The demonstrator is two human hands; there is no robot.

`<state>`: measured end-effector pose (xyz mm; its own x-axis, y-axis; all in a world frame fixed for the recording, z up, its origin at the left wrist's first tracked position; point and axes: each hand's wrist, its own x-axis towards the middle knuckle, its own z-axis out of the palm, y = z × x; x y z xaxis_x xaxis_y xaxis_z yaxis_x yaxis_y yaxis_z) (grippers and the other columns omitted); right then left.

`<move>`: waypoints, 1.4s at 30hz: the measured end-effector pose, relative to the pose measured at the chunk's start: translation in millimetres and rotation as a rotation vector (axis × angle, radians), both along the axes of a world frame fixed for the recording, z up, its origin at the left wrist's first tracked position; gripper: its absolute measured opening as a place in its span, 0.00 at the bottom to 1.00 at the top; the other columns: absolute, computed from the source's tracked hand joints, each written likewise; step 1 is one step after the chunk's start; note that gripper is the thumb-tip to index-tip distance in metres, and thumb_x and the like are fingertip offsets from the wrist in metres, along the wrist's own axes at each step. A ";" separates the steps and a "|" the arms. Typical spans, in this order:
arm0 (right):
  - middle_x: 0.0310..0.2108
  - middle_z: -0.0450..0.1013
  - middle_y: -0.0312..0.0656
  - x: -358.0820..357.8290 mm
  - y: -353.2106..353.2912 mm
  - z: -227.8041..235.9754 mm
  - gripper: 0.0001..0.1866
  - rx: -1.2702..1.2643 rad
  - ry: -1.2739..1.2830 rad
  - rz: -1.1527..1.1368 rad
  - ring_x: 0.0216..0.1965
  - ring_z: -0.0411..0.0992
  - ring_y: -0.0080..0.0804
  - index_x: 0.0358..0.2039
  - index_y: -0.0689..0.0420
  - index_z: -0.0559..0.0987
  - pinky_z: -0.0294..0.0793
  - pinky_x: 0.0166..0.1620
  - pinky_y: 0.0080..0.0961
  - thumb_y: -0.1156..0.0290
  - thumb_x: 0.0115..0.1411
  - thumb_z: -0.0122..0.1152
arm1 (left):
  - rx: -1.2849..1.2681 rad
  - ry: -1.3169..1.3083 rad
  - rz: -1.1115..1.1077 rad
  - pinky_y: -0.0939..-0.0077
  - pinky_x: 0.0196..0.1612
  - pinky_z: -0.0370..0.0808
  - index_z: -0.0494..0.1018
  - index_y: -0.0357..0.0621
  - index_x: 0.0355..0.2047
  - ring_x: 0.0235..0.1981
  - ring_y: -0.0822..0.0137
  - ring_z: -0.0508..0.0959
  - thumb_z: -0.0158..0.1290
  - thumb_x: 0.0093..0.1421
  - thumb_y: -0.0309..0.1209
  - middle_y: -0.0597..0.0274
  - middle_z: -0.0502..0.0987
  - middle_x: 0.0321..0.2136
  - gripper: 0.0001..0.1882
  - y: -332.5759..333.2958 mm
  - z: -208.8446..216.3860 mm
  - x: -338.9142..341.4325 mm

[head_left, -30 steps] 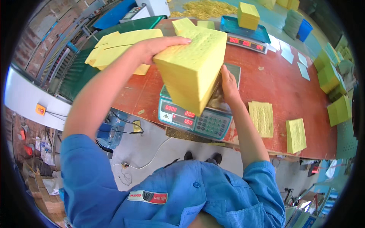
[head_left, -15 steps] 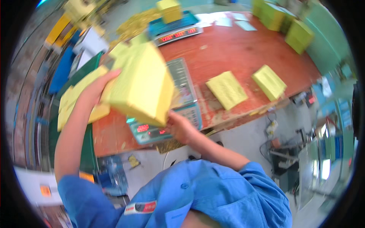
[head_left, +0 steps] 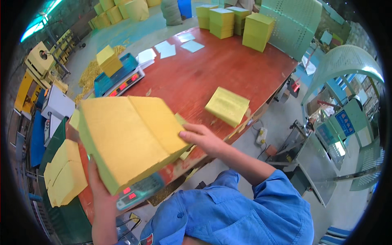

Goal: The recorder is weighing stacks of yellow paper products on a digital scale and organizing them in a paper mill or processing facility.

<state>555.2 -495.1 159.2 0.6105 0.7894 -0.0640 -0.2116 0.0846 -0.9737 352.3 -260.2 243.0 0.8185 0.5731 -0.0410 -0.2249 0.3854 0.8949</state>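
I hold a thick stack of yellow paper (head_left: 126, 139) tilted above the near left part of the red table. My left hand (head_left: 100, 183) grips its near left edge, most of the fingers hidden. My right hand (head_left: 204, 139) clasps the right edge, with its fingers on the broad top face. Under the stack, a digital scale (head_left: 141, 192) with a lit red display is mostly covered. To the right, a smaller yellow paper stack (head_left: 228, 105) lies on the table. Left of my left hand, another yellow stack (head_left: 67, 175) rests on a green surface.
A second scale (head_left: 130, 83) with a blue tray carries a yellow block (head_left: 109, 61). Loose white sheets (head_left: 165, 49) lie on the red table (head_left: 192, 81). Tall yellow stacks (head_left: 258, 32) stand at its far end. A perforated green chair (head_left: 347, 61) is at the right.
The held stack has turned, its broad face now upward, and moved left and nearer. My right hand has gone from its lower corner to its right edge. The view has swung right.
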 end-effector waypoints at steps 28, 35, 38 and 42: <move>0.47 0.75 0.55 549.2 -273.8 -103.8 0.29 -0.488 -0.388 -0.789 0.48 0.76 0.44 0.58 0.65 0.70 0.74 0.51 0.35 0.64 0.58 0.61 | 0.070 0.481 -0.477 0.27 0.60 0.59 0.49 0.56 0.70 0.68 0.39 0.52 0.48 0.54 0.71 0.50 0.52 0.68 0.52 -333.3 -55.8 761.1; 0.54 0.72 0.53 589.4 -300.8 -136.5 0.37 -0.420 -0.364 -1.063 0.48 0.76 0.39 0.63 0.64 0.64 0.75 0.50 0.33 0.68 0.55 0.66 | 0.100 0.356 -0.508 0.30 0.62 0.57 0.42 0.45 0.71 0.70 0.47 0.50 0.50 0.55 0.68 0.47 0.46 0.70 0.56 -313.1 -108.3 715.5; 0.54 0.71 0.51 601.4 -295.2 -133.0 0.39 -0.340 -0.370 -1.013 0.47 0.76 0.35 0.66 0.62 0.61 0.76 0.49 0.30 0.70 0.55 0.67 | 0.406 0.190 -0.516 0.44 0.64 0.60 0.38 0.39 0.71 0.71 0.52 0.50 0.60 0.55 0.56 0.45 0.46 0.70 0.59 -323.6 -138.8 698.9; 0.50 0.73 0.48 610.7 -269.7 -135.9 0.38 -0.238 -0.393 -1.018 0.44 0.76 0.32 0.66 0.59 0.61 0.76 0.48 0.28 0.73 0.56 0.65 | 0.862 0.018 -0.274 0.64 0.66 0.61 0.35 0.31 0.70 0.68 0.54 0.57 0.69 0.49 0.35 0.42 0.50 0.68 0.62 -332.4 -185.1 728.8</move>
<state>1165.9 -764.8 23.3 0.9765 -0.0975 0.1923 0.1761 -0.1543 -0.9722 1081.1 -592.6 57.9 0.9343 0.1961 0.2977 -0.2068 -0.3821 0.9007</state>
